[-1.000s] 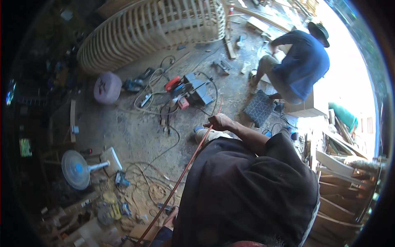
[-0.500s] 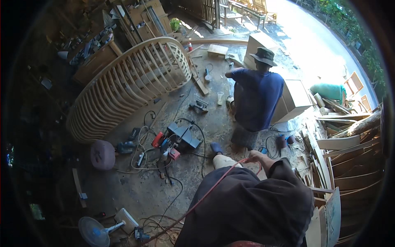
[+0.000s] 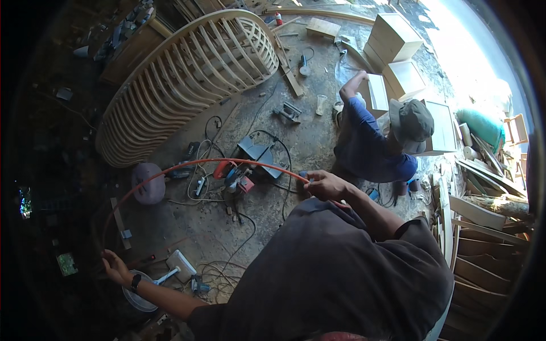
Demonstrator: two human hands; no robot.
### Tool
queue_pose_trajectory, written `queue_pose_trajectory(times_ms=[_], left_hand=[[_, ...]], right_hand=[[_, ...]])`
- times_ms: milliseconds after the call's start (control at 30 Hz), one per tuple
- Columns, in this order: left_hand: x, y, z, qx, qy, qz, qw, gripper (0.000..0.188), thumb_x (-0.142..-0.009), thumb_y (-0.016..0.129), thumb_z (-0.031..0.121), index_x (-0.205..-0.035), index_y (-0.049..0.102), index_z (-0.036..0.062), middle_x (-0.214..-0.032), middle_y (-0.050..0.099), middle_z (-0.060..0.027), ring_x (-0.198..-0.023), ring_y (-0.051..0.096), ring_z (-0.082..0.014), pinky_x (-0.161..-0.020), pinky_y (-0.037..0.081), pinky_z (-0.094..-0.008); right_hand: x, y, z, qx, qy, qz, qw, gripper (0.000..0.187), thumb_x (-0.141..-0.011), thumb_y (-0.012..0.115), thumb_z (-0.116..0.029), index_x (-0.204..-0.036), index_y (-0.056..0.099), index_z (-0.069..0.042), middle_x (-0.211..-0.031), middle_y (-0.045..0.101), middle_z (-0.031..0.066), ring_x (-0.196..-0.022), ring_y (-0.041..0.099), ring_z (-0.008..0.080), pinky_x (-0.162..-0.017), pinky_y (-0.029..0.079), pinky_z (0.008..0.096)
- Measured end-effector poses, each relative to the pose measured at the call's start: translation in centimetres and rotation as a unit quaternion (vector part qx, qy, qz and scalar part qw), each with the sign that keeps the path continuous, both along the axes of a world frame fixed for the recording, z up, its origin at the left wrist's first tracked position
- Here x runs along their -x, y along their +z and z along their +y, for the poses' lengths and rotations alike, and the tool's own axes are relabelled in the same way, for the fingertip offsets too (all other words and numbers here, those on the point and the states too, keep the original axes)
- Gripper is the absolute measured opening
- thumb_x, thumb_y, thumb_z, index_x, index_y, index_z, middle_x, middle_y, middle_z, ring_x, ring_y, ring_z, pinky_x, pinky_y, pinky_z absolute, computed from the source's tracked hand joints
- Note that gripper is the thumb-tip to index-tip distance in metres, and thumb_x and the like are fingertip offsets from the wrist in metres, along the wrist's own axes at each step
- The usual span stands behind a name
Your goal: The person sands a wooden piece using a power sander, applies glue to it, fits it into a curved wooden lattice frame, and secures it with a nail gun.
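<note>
A thin red hose (image 3: 219, 159) arcs through the air from one of my hands to the other. My right hand (image 3: 325, 186), in front of my chest, grips it with the fingers pinched round it. Far out at the left, my left hand (image 3: 116, 268), with a dark watch on the wrist, has its fingers loosely curled on the hose's other stretch, above a fan. Under the arc lies a power saw with red parts (image 3: 244, 183) and a grey metal guard. Where the hose runs beyond my hands is hidden.
A large slatted wooden frame (image 3: 182, 91) stands at the far left. At the right a co-worker in a blue shirt (image 3: 369, 142) crouches by pale boxes (image 3: 392, 40). Cords, a purple stool (image 3: 149, 183), a fan (image 3: 139, 292) and wood offcuts (image 3: 483, 238) lie around.
My left hand has come into view at the left, on the hose. The hose has risen into an arc. My right hand has moved left, and the co-worker has leaned right.
</note>
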State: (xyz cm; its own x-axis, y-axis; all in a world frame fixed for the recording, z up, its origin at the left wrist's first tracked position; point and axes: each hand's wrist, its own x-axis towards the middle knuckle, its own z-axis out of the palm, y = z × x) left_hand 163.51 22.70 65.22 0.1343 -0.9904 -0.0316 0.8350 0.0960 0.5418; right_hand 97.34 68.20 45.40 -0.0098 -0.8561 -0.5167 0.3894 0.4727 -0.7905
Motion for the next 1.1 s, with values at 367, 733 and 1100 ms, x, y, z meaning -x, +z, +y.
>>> queue_pose_trajectory(times_ms=[367, 733, 1100], left_hand=[[20.1, -1.1, -16.5, -0.056, -0.071, -0.147, 0.985, 0.025, -0.095, 0.057, 0.0, -0.119, 0.054, -0.0084, -0.116, 0.063, -0.0207, -0.106, 0.063, -0.0271, -0.097, 0.054, -0.0386], [37.9, -2.7, -36.0, 0.147, -0.245, -0.291, 0.913, 0.026, -0.099, 0.053, 0.008, -0.121, 0.059, -0.0039, -0.112, 0.065, -0.012, -0.096, 0.061, -0.0211, -0.091, 0.049, -0.0319], [65.4, -16.7, -34.6, -0.187, -0.268, -0.491, 0.807, 0.083, -0.098, 0.052, 0.052, -0.155, 0.014, 0.0059, -0.152, 0.034, -0.0222, -0.137, 0.041, -0.0337, -0.11, 0.04, -0.0399]], right_hand=[[6.7, 8.0, -8.1, 0.158, -0.075, 0.141, 0.974, 0.028, -0.1, 0.058, -0.027, -0.113, 0.059, -0.002, -0.077, 0.06, 0.0, -0.069, 0.044, 0.0072, -0.062, 0.038, 0.0273], [13.3, 6.1, -13.3, 0.165, -0.12, 0.2, 0.958, 0.036, -0.1, 0.057, -0.032, -0.123, 0.062, -0.005, -0.074, 0.062, 0.0058, -0.066, 0.049, 0.0116, -0.062, 0.041, 0.0324], [27.9, 4.6, -29.4, 0.114, -0.177, 0.242, 0.947, 0.033, -0.096, 0.059, -0.026, -0.114, 0.059, 0.002, -0.083, 0.066, 0.0162, -0.075, 0.062, 0.0225, -0.07, 0.048, 0.037]])
